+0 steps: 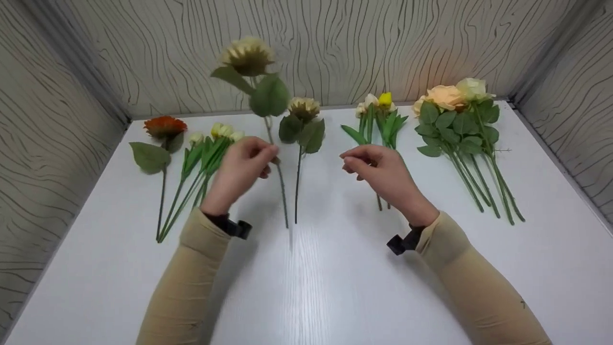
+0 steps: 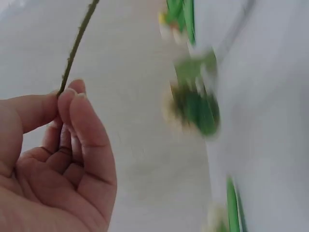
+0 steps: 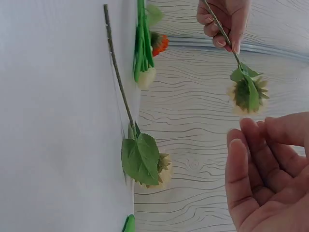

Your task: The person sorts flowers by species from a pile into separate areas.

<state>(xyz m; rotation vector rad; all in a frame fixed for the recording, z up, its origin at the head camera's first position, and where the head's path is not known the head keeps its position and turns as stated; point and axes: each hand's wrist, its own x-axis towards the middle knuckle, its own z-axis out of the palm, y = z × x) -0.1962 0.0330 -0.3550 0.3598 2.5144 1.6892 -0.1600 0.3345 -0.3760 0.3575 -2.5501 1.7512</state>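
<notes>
Between thumb and fingertips, my left hand [image 1: 244, 167] pinches the stem of a cream flower [image 1: 249, 55], holding it upright above the table. Two green leaves grow below its head; in the left wrist view the thin stem [image 2: 75, 53] rises from the fingertips. A second, similar cream flower [image 1: 304, 109] lies on the table just to the right of the held one. My right hand [image 1: 383, 175] hovers over the table with loosely bent fingers and nothing in them, in front of a bunch of white and yellow tulips [image 1: 385, 103] that it partly hides.
On the left lie an orange flower [image 1: 165, 128] and a bunch of pale tulips [image 1: 210, 148], partly behind my left hand. Peach and cream roses [image 1: 445, 98] lie at the right. A patterned wall [image 1: 325, 48] stands behind the white table [image 1: 316, 287].
</notes>
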